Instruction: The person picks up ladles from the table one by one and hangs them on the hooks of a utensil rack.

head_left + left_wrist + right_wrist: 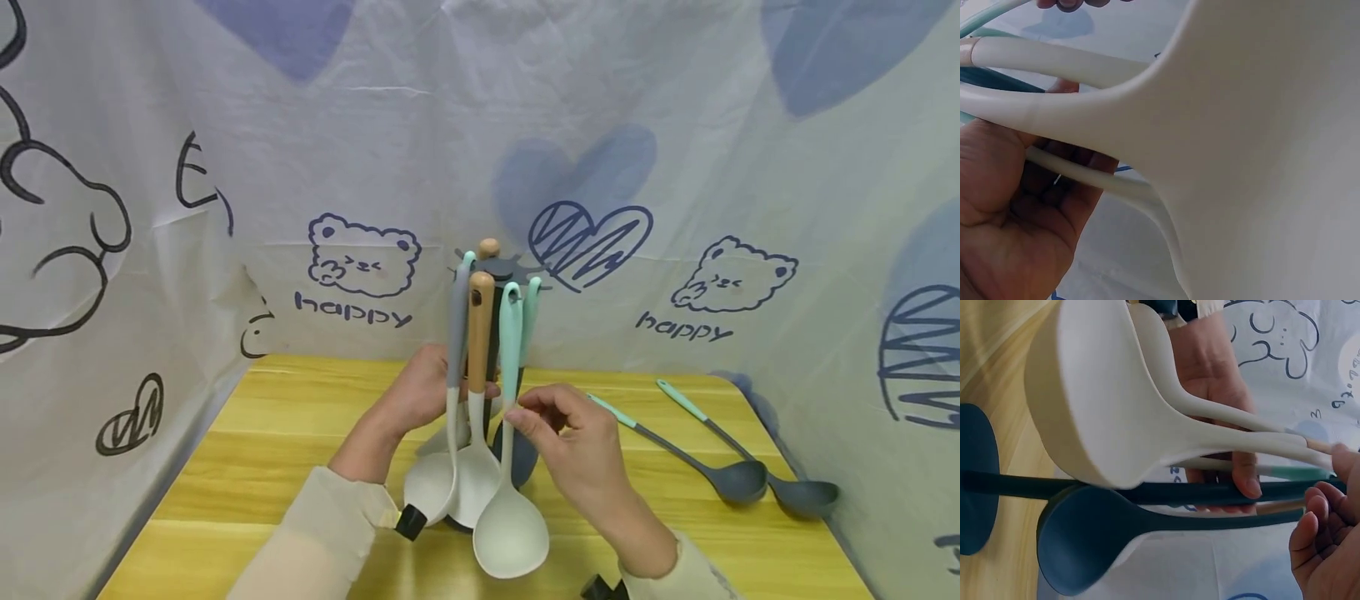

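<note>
A dark utensil stand (498,268) with a round wooden knob and hooks stands mid-table, with several utensils hung around it. My left hand (423,387) grips the stand's pole from the left; its thumb lies across the dark pole (1204,492) in the right wrist view. At the front hangs a white ladle (512,533) with a mint handle. My right hand (581,442) pinches this ladle's stem just below the mint part. Beside it hang a wooden-handled white utensil (481,333) and a grey-handled white one (457,333). A dark ladle (1085,540) hangs to the right.
Two dark ladles with mint handles, one nearer (738,482) and one farther right (806,497), lie on the yellow wood-grain table (300,417). The stand's round dark base (975,525) rests on the tabletop. A printed cloth (465,125) rises behind and at both sides.
</note>
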